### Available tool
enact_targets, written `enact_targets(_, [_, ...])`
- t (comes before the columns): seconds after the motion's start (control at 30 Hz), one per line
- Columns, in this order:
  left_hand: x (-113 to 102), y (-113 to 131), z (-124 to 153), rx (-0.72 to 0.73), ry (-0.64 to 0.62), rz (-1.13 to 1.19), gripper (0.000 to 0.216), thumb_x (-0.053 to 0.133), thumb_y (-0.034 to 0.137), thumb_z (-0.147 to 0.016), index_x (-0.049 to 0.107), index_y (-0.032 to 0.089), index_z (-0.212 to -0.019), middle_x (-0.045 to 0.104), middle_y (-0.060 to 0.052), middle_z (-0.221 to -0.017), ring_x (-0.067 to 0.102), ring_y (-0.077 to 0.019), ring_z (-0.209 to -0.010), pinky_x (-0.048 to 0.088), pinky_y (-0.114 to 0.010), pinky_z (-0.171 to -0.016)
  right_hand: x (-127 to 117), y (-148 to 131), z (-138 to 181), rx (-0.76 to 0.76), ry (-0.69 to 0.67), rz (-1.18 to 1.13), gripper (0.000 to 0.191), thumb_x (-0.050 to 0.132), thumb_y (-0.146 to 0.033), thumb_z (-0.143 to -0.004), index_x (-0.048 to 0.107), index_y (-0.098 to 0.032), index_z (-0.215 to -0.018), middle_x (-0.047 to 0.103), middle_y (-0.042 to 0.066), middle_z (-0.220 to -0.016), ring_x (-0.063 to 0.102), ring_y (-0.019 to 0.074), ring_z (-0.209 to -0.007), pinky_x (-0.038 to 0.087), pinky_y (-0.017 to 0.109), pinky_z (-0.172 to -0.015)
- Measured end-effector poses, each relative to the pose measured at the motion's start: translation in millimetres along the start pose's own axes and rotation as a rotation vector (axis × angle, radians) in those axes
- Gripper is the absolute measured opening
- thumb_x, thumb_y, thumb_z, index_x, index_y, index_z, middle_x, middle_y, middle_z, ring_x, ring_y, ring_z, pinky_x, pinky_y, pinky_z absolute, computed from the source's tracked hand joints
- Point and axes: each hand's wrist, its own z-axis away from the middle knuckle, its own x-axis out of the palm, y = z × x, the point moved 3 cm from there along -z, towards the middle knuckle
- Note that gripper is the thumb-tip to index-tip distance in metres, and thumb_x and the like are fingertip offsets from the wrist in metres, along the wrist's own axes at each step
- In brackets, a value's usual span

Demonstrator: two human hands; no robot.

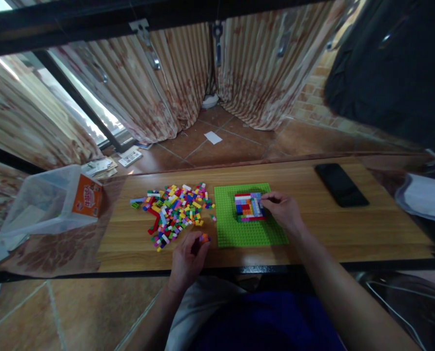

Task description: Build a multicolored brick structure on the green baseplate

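Observation:
A green studded baseplate (227, 229) lies on the wooden table, bearing a low rectangular build of coloured toy bricks (245, 207). My right hand (285, 210) reaches in from the right, with thumb and forefinger pinched at the build's upper right edge. Whatever small piece may be between those fingertips is hidden. By the table's front edge, left of the baseplate, my left hand (188, 253) is closed, with small orange and purple bricks (205, 238) at its fingertips. Just beyond it spreads a pile of loose bricks (181, 207) in many colours.
On the table's right side lies a black phone (341, 184). A clear plastic bin (45, 200) with an orange label stands left of the wooden table (122, 234). A dark bar (166, 22) crosses overhead, and curtains (181, 73) hang behind.

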Motion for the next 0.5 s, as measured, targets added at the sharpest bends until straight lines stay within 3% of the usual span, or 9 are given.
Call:
enact_targets(0.33, [-1.3,3.6,-1.7,0.017,0.012,0.018,0.014,0.06,0.026,-0.087,0.06,0.018,-0.099,0.068,-0.005,-0.09,0.066,-0.0177,-0.083,0.054,-0.03,-0.074,0.4,-1.3,-3.5,0.035,-0.02,0.094,0.019,0.064,-0.031,-0.061,0.072,-0.017,-0.07,0.068,0.001,-0.063,0.058,0.0139,-0.057,0.044,0.027,-0.057])
enact_targets(0.5, [-1.1,4.3,-0.7,0.026,0.031,0.065,0.016,0.058,0.024,-0.089,0.061,0.018,-0.103,0.069,-0.007,-0.096,0.066,-0.0184,-0.09,0.054,-0.031,-0.081,-5.3,1.5,4.4,-0.009,0.063,-0.068,0.023,0.072,-0.037,-0.06,0.072,-0.017,-0.072,0.068,0.002,-0.067,0.057,0.0134,-0.061,0.044,0.026,-0.059])
